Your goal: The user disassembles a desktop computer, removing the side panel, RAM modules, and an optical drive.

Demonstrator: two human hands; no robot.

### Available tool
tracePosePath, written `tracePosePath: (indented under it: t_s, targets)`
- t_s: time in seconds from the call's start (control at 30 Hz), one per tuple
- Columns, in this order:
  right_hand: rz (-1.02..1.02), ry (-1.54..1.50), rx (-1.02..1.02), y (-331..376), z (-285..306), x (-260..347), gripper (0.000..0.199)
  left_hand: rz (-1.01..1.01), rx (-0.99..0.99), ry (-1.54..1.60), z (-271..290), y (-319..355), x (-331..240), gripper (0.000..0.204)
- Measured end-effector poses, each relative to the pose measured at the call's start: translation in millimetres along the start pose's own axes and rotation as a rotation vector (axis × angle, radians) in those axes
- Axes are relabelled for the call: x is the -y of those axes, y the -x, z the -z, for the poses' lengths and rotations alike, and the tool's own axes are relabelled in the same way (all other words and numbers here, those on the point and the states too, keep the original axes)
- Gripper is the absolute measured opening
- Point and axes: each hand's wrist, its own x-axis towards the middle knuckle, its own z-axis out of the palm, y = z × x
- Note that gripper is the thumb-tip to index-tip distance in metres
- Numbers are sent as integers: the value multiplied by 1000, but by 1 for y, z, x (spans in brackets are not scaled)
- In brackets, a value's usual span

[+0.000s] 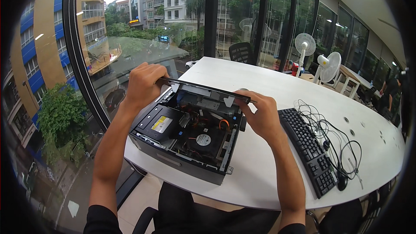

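A black desktop computer case (197, 170) lies on its side near the table's front edge, its insides exposed. Above its far edge stands the thin cover panel (203, 88), tilted almost edge-on to me, with light metal tabs on its inner face. My left hand (147, 81) is closed on the panel's left end, and my right hand (260, 115) grips the right end, thumb toward me. Inside the case are a drive (161, 123) with a yellow-and-white label, a round fan (203, 140) and an orange cable (223, 123). Whether the panel touches the case's far edge is hidden.
To the right on the white table (260, 169) lie a black keyboard (307, 149), a mouse (342, 182) and tangled cables (346, 147). Beyond the table stand a mesh chair (241, 53) and white fans (305, 44). Tall windows run along the left. Another person (391, 92) stands far right.
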Motion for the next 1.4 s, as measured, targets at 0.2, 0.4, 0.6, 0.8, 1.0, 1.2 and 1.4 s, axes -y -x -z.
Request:
tracePosePath:
  t_s: [0.2,0.4,0.6,0.8,1.0,1.2,1.4]
  targets:
    - [-57,31,-2,8,-8,0,27,22,-26,-6,3,7,-5,18]
    - [85,40,-146,2,-5,1,37,-30,-81,-70,18,-15,-7,18]
    - [50,23,-271,-4,34,5,26,-61,-99,-26,19,-43,-25,23]
    - [-83,38,-330,0,85,-9,15,-77,-256,123,-6,-70,-53,24]
    - [-196,22,-634,9,131,-31,29,52,-236,350,-39,-109,-97,24]
    - [-215,503,-773,17,166,-50,54,599,37,685,-78,-128,-127,36]
    - [-375,191,-972,58,170,-112,24,1026,226,1235,-95,-118,-127,35]
